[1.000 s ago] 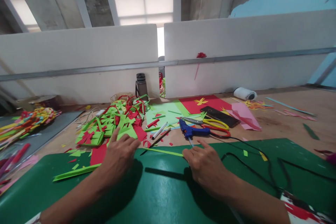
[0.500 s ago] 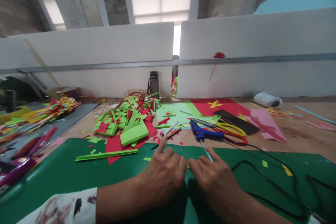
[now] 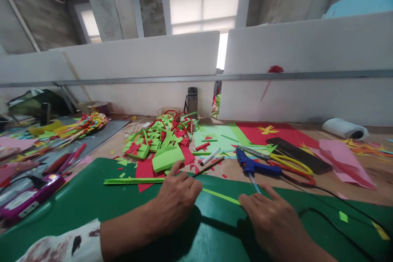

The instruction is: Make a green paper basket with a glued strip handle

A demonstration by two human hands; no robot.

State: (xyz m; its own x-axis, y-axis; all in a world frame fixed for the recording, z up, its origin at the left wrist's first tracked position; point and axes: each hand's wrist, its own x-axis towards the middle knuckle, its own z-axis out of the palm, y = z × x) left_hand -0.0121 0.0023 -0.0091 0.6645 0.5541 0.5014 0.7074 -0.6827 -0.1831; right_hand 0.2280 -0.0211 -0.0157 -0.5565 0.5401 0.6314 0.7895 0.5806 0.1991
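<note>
- Since the frame half a second ago, hands moved apart; were nearly touching, now a gap with strip stretched across. View also swung left.
- Left hand [image 3: 176, 200]: fingers curled shut on one end of narrow green strip [image 3: 221, 196], index sticking out; exact contact hidden.
- Right hand [image 3: 270, 215]: fingers pinched on the strip's other end, index extended.
- Strip is between the hands, above green mat [image 3: 132, 204], shadow below.
- Blue glue gun [image 3: 259, 168] on table [image 3: 233, 170], just beyond right hand; clear glue stick [image 3: 253, 181] runs from it toward right hand's fingers, touching or not, can't tell.
- Scissors [image 3: 270, 156] and black phone [image 3: 302, 157] right of glue gun.
- White marker [image 3: 210, 157] and dark pencil [image 3: 210, 166] ahead of left hand, side by side.
- Folded green paper [image 3: 168, 159] on red paper [image 3: 144, 172], just beyond left hand.
- Longer folded green strip [image 3: 132, 181] lies left of left hand, partly on red paper.
</note>
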